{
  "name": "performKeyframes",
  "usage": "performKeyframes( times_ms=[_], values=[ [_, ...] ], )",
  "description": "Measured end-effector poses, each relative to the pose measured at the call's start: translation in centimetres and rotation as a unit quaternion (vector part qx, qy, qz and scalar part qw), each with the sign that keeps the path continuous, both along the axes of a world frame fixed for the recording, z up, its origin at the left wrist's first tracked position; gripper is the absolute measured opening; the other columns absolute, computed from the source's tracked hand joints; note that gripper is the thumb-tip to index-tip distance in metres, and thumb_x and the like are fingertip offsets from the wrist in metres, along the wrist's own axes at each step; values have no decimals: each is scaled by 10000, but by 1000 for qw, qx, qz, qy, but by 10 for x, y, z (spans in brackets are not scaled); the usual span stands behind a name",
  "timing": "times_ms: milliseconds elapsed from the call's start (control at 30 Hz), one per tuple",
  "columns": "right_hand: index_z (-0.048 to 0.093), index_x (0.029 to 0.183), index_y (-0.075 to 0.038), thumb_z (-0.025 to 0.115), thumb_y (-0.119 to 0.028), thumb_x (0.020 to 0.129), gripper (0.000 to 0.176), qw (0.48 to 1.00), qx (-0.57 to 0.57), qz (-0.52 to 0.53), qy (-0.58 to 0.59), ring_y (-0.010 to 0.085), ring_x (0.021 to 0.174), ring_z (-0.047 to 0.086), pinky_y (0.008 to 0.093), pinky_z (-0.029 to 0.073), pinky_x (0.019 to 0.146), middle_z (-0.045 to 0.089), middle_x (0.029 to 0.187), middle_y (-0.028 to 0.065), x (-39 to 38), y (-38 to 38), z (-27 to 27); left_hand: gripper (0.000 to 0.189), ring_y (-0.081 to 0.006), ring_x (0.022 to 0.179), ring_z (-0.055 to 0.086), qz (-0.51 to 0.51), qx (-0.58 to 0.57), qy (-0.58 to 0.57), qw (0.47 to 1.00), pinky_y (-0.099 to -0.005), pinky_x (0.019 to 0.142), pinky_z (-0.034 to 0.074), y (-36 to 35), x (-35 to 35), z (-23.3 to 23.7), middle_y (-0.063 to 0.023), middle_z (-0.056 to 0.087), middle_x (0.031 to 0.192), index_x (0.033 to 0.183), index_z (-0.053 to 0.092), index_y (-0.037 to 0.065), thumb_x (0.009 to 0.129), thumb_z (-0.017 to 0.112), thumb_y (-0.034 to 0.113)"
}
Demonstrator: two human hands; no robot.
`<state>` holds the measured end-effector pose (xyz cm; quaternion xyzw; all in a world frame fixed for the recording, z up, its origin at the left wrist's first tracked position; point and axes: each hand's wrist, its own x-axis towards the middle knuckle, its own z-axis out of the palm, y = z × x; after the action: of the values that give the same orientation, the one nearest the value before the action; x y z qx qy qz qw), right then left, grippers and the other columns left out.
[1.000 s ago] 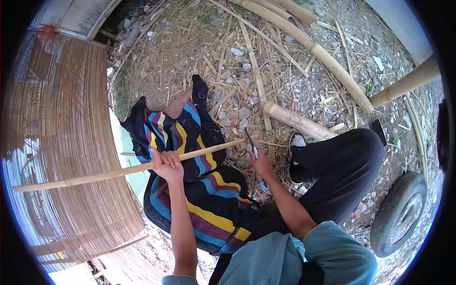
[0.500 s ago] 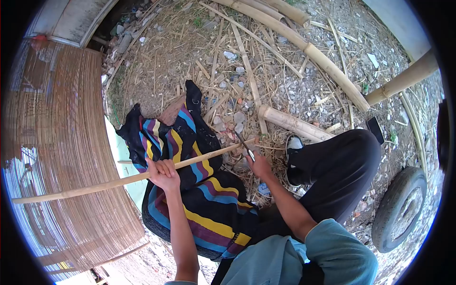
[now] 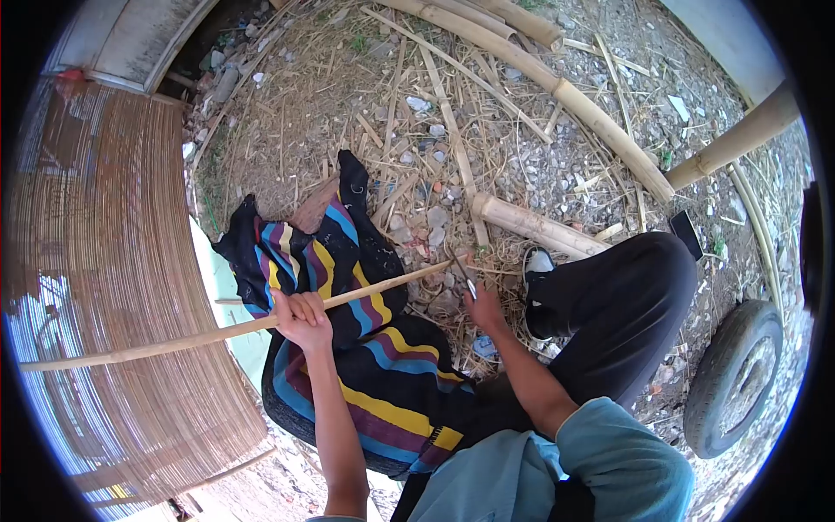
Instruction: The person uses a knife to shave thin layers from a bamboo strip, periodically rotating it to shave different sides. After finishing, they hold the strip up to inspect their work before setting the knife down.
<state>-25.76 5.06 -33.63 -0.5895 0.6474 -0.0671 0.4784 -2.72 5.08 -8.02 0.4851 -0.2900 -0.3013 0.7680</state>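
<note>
My left hand (image 3: 302, 320) is closed around a long bamboo strip (image 3: 200, 337), which runs from the far left across a striped cloth (image 3: 383, 352) to its tip near the middle. The cloth, black with yellow, blue and purple bands, lies bunched over my leg. My right hand (image 3: 484, 309) grips a knife (image 3: 464, 271) by its handle, mostly hidden in the fingers. The dark blade points up and left, overlapping the strip close to its right end.
At left a slatted bamboo screen (image 3: 113, 261) stands beside me. Thick bamboo poles (image 3: 539, 228) and split pieces lie ahead on stony ground strewn with shavings. A tyre (image 3: 735, 378) lies at right, and a black phone-like object (image 3: 685, 233) is near my knee.
My right hand and the knife have shifted slightly right and down, bringing the blade to the strip's end. My left hand keeps its hold on the strip.
</note>
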Motion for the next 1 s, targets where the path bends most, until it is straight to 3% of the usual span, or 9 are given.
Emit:
performKeyframes(
  times_ms=[133,200,267,467,600,733,867,900,1000],
  values=[
    [475,1099,-47,459,-401,892,409,994,98,-49,21,434,923,566,507,456,755,586,959,275,-15,4,-33,518,-87,279,219,13,-6,-2,1000,-228,338,191,-10,-7,0,17,248,364,488,287,168,963,404,341],
    [476,1118,-69,456,-411,891,412,995,-17,-96,-4,429,987,540,518,436,801,552,1022,303,3,14,-45,519,-87,279,218,14,-4,-3,1000,-228,337,191,-12,-7,1,18,247,365,488,286,168,962,405,340],
    [483,1105,-67,460,-417,890,411,996,38,-77,-25,441,901,570,518,457,746,582,929,303,18,10,-22,519,-86,279,217,18,4,-6,1000,-228,335,190,-10,-5,1,19,246,366,487,285,169,962,407,338],
    [498,1051,-29,504,-384,878,395,984,-101,-18,-143,470,691,581,534,463,602,598,686,254,41,-8,30,543,-108,262,258,15,1,9,1000,-233,314,204,-10,2,-1,2,254,355,459,283,149,953,429,323],
    [509,1052,-16,503,-365,880,389,997,39,-69,12,424,888,584,496,461,766,598,947,269,-6,4,-43,513,-86,275,230,-9,-11,-12,1000,-226,326,201,-7,1,-1,17,248,364,488,293,164,962,409,324],
    [511,1071,-3,475,-374,887,417,992,119,-29,26,410,978,554,491,438,829,550,1088,265,-22,-6,-27,496,-88,278,243,-27,-27,-25,999,-223,326,208,-9,-3,-2,10,263,375,505,311,145,964,405,309],
    [508,1115,-29,465,-394,882,436,998,-17,-65,3,426,943,562,497,436,828,570,1040,268,-2,13,-71,278,-92,319,306,2,-22,-19,1000,-206,328,262,-15,-16,4,-11,357,465,679,410,90,927,449,210],
    [516,1112,-41,466,-399,878,431,996,32,-75,-20,425,944,562,491,435,834,575,1022,272,-4,12,-66,126,-130,419,398,-62,-33,-36,997,-241,420,379,-11,-8,2,-43,417,547,806,445,61,855,499,164],
    [540,1080,-50,471,-411,871,423,991,61,-114,-33,417,931,571,476,443,823,589,981,271,-9,10,-45,216,-182,548,477,-4,-90,-74,993,-322,561,461,-17,-13,-1,-78,450,622,920,450,26,765,543,145]
  ],
)
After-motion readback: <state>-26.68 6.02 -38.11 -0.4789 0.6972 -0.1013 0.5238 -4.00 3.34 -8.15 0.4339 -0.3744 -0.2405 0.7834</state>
